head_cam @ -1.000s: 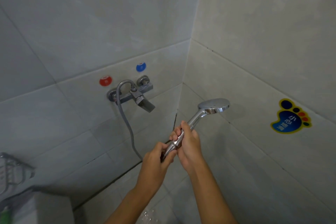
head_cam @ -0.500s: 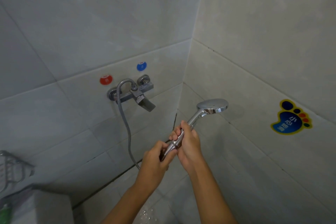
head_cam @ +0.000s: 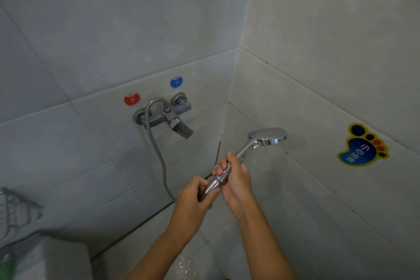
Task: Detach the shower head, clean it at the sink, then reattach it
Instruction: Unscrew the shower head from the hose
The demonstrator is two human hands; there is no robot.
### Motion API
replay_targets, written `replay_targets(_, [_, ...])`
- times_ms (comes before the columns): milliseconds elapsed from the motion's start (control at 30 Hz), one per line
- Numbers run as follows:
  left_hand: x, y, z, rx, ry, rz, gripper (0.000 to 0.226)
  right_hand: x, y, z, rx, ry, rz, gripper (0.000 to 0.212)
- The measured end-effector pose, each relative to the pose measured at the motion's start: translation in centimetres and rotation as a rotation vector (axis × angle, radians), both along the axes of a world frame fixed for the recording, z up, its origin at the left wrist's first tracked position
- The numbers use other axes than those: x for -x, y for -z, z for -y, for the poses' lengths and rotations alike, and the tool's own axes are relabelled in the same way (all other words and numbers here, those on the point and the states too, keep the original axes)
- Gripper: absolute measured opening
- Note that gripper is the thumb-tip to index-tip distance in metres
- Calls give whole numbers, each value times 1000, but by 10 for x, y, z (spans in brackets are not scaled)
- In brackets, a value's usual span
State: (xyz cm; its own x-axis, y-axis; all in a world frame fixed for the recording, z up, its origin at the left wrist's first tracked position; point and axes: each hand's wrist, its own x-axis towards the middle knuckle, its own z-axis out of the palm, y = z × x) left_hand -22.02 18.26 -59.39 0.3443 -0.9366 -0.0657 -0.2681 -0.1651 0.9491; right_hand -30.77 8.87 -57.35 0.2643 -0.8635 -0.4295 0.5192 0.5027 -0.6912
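- Two bare forearms rise from the bottom edge of the view toward the corner of a tiled shower.
- The left hand (head_cam: 195, 198) sits lower and nearer; its fingers (head_cam: 204, 185) are curled narrowly around the metal nut at the end of the hose (head_cam: 159, 157), just below the handle.
- The right hand (head_cam: 236, 177) is just above and beside it, the two hands almost touching; its fingers are wrapped around the handle of the shower head (head_cam: 267, 137), with the thumb lying along the top of the handle.
- The shower head is held tilted, handle pointing down and left into the hands, round chrome face up and to the right, close to the right-hand wall.
- Whether the nut is already loose from the handle cannot be told, since the hands cover most of the joint.
- The hose runs from the left hand down behind the wrist, then climbs the back wall and loops over into the faucet (head_cam: 169, 116).
- The faucet is fixed to the back wall, its spout angled down to the right.
- Above it on the tiles are a red round sticker (head_cam: 131, 98) to the left and a blue round sticker (head_cam: 176, 82) to the right.
- On the right-hand wall, well apart from the shower head, is a blue foot-shaped sticker (head_cam: 361, 146) with a yellow border.
- At the far left edge hangs a wire rack (head_cam: 13, 209).
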Motion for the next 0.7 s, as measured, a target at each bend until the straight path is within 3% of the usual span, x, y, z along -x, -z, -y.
replay_targets(100, [3, -3, -2, 18, 32, 74, 18, 3, 5, 1, -7, 4, 14, 24])
replay_targets(233, [6, 0, 0, -9, 34, 27, 28, 2, 8, 0, -16, 25, 26, 27])
replay_targets(333, [7, 4, -2, -23, 26, 6, 17, 4, 12, -2, -41, 30, 35, 27])
replay_targets(500, [7, 11, -5, 22, -14, 98, 21, 5, 20, -2, -86, 61, 63, 25])
replay_targets(700, [7, 10, -6, -19, 46, 87, 21, 6, 23, -2, -78, 63, 61, 24])
